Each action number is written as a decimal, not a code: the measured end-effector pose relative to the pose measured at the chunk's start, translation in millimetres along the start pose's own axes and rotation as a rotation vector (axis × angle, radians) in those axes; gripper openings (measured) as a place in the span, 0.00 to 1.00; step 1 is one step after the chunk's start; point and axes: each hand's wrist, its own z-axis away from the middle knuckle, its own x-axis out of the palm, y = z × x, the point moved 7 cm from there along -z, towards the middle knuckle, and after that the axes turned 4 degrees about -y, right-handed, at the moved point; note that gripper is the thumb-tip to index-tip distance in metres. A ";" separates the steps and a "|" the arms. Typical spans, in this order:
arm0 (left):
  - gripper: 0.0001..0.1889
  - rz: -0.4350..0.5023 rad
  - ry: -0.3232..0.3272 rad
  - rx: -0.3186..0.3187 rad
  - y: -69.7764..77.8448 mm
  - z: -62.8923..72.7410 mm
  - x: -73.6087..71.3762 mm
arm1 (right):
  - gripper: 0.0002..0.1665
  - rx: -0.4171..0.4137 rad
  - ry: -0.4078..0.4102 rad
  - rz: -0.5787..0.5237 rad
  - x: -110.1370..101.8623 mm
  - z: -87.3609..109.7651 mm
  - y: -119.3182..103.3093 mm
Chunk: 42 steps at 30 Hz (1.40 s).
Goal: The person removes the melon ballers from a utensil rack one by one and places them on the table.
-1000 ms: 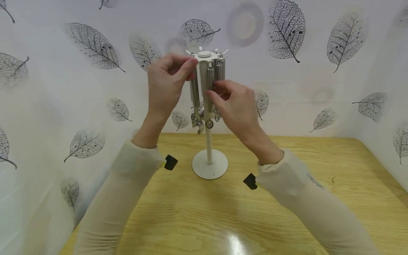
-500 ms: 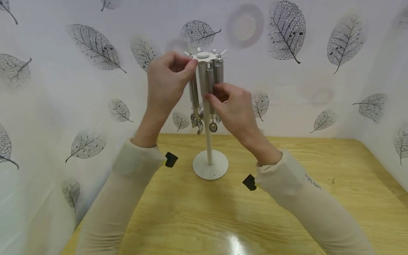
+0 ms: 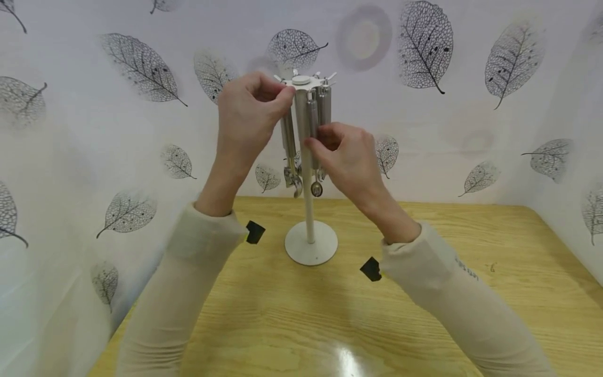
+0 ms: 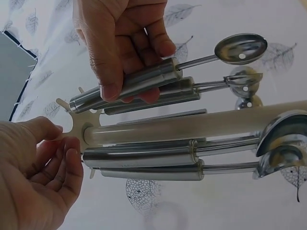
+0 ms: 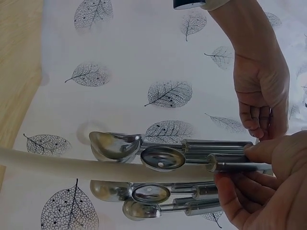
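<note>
A white utensil stand (image 3: 309, 209) rises from a round base, with hooked arms around its top plate. My left hand (image 3: 247, 118) pinches one arm of that plate between thumb and fingers. Lower down, my right hand (image 3: 350, 157) pinches the steel handle of a small scoop (image 4: 241, 49) with an oval, holed bowl. The scoop's handle end lies close to a hook, and its bowl points down in the head view. Several other steel scoops hang around the pole, among them a large rounded scoop (image 5: 115, 146) and a small oval one (image 5: 151, 194).
The stand is on a light wood table (image 3: 282, 314), close to a wall (image 3: 438, 141) covered in leaf-print sheeting. Sheeting also closes in the left and right sides. A black tab (image 3: 255, 232) sticks out from each sleeve cuff.
My right hand has moved slightly down, and the small scoop's bowl has shifted a little right and lower. My left hand stays at the top plate.
</note>
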 end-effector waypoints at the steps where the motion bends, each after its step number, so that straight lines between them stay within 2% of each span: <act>1: 0.07 0.001 -0.001 -0.005 -0.1 -0.1 0.0 | 0.13 0.003 -0.001 0.000 0.2 -0.1 0.0; 11: 0.06 0.010 -0.018 -0.047 -0.5 -0.8 -0.6 | 0.12 -0.020 0.010 -0.014 0.3 -1.5 -3.6; 20: 0.06 0.008 -0.030 -0.095 3.1 -0.9 -0.1 | 0.12 -0.074 0.055 -0.009 -10.5 1.8 -14.1; 24: 0.06 -0.002 -0.035 -0.111 2.6 -0.8 -0.5 | 0.11 -0.073 0.060 0.015 -16.9 5.2 -14.8; 34: 0.05 0.000 -0.038 -0.113 0.8 -0.4 -1.6 | 0.10 -0.069 0.078 0.094 -42.7 24.9 -8.2; 42: 0.03 0.005 -0.040 -0.120 0.7 -0.6 -1.4 | 0.10 0.005 0.091 0.103 -67.6 44.5 8.9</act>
